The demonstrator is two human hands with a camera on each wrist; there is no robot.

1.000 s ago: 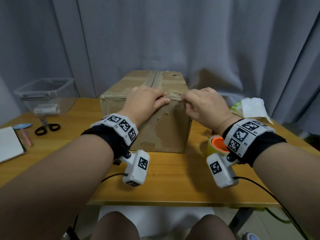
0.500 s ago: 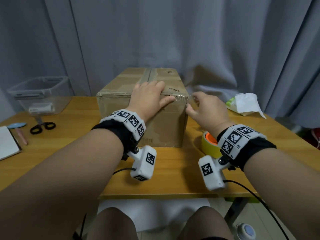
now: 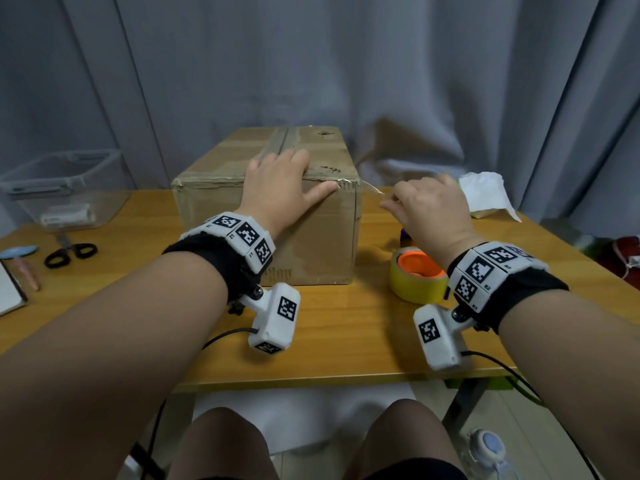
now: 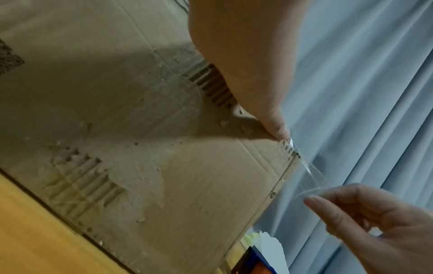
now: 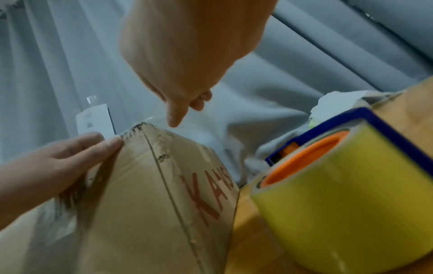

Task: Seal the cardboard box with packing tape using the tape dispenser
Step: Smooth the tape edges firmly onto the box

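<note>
A worn cardboard box [image 3: 311, 230] stands in the middle of the wooden table [image 3: 346, 344], flaps closed. My left hand [image 3: 280, 181] lies flat over its near top edge, the thumb [image 4: 276, 128] pressing close to the right front corner. A thin strip of clear tape [image 4: 311, 176] runs from that corner to my right hand [image 3: 426, 202], which pinches its free end in the air just right of the box. The tape dispenser [image 3: 417, 278], blue-framed with a yellow roll and orange core [image 5: 346, 194], sits on the table under my right wrist, untouched.
A clear plastic bin [image 3: 65, 188] stands at the far left, with black scissors [image 3: 69, 252], a pen and a notebook [image 3: 8, 289] in front of it. Crumpled white paper [image 3: 485, 192] lies at the back right. A grey curtain hangs behind the table.
My right hand left the box's front edge and drew off to the right, stretching the tape strip from the corner. My left hand flattened and stayed on the box.
</note>
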